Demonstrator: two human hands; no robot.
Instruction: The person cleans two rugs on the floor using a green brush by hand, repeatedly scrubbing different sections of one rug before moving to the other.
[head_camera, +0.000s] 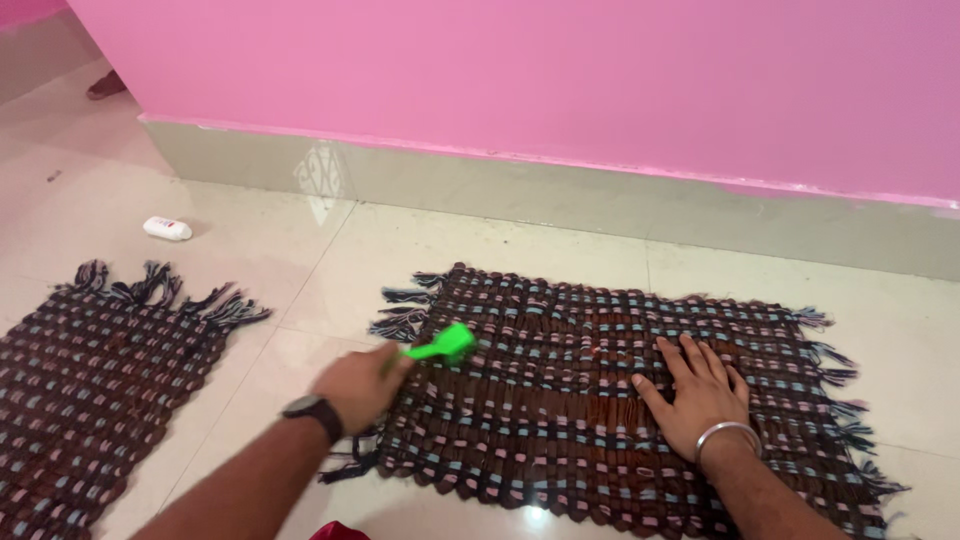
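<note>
A dark brown woven mat (560, 400) with blue and pink stripes and fringed ends lies on the tiled floor in front of me. My left hand (362, 385), with a dark watch on the wrist, grips a bright green brush (445, 346) whose head rests on the mat's left part. My right hand (698, 390) lies flat on the mat's right part, fingers spread, a silver bangle on the wrist.
A second mat (90, 380) of the same weave lies on the floor at the left. A small white bottle (167, 229) lies on its side near the wall. A pink wall (560, 80) with a pale tiled skirting runs across the back.
</note>
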